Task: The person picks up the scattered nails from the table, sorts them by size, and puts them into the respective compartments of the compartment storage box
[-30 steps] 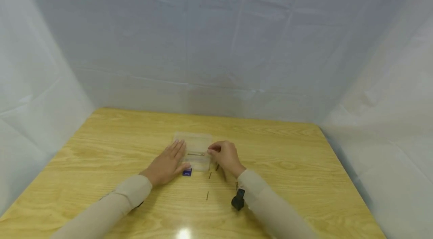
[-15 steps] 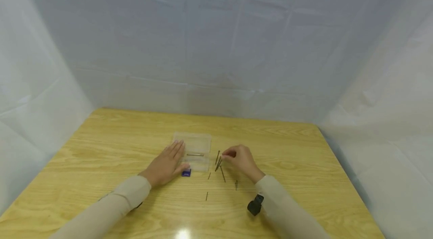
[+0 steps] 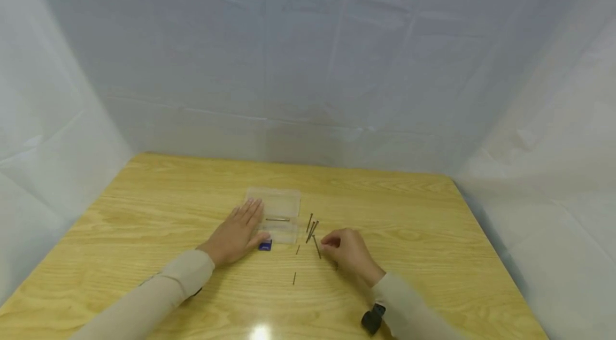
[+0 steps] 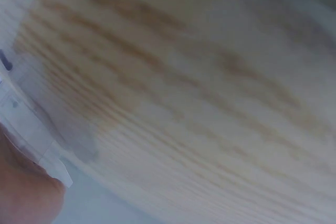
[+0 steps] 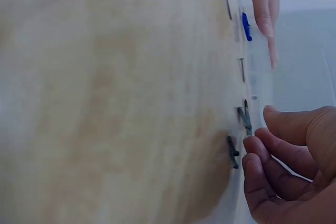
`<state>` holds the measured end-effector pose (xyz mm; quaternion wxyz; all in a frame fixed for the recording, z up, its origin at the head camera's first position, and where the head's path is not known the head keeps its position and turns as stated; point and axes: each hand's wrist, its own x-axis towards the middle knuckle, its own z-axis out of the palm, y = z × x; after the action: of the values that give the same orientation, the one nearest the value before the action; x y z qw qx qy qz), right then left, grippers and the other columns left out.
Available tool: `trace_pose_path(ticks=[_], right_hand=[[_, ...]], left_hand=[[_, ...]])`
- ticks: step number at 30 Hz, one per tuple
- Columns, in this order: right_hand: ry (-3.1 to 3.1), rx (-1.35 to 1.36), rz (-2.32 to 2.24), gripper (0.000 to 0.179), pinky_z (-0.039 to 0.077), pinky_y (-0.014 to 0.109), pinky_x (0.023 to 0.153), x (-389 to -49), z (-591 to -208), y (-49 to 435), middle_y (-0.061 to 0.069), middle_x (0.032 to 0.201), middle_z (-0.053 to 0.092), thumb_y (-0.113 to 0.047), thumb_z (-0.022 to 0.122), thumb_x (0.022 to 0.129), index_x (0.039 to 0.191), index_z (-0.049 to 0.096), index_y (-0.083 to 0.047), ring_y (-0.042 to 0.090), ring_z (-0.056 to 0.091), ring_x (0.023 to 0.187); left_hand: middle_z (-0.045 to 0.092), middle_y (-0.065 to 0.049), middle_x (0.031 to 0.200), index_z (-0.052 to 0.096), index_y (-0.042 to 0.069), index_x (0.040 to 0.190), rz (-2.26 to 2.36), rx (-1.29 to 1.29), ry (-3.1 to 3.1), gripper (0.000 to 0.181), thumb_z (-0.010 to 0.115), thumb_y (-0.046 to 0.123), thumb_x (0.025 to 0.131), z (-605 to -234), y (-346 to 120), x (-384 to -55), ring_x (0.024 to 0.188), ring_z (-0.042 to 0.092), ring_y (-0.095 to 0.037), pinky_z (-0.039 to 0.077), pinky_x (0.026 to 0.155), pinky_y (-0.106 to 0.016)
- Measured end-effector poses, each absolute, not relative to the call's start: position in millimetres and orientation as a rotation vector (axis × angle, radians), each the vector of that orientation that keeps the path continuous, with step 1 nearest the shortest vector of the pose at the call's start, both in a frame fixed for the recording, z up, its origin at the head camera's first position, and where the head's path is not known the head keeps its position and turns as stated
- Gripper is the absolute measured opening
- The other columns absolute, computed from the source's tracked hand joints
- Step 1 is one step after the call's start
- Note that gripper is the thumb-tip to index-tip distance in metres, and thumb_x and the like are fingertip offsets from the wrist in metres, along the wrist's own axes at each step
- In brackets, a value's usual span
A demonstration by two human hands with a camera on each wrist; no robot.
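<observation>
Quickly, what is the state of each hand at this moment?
Left hand: open, fingers straight, resting on the clear plastic box.
Right hand: open, fingers loosely curved, thumb apart from them, near a nail; nothing visibly held.

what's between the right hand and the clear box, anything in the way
Yes: a cluster of long screws or nails lies on the table beside the clear box, and a single screw or nail lies close to the right hand. All lie low, so a slightly raised hand would probably pass over them.
</observation>
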<state>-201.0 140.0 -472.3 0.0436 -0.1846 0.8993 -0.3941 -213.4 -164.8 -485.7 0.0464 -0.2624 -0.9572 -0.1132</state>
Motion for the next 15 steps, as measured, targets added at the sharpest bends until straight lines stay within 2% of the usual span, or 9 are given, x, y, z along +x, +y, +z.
trace_pose_path(ticks=[15], right_hand=[[2.793, -0.612, -1.130, 0.007, 0.047, 0.019, 0.052, -196.4, -481.0, 134.9, -0.004, 0.071, 0.065, -0.013, 0.076, 0.082, 0.083, 0.074, -0.006, 0.003, 0.054, 0.060]], left_hand=[[0.019, -0.022, 0.156, 0.020, -0.006, 0.149, -0.348, -0.809, -2.929, 0.074, 0.039, 0.047, 0.101, -486.3, -165.3, -213.4, 0.144, 0.017, -0.038, 0.017, 0.117, -0.053]])
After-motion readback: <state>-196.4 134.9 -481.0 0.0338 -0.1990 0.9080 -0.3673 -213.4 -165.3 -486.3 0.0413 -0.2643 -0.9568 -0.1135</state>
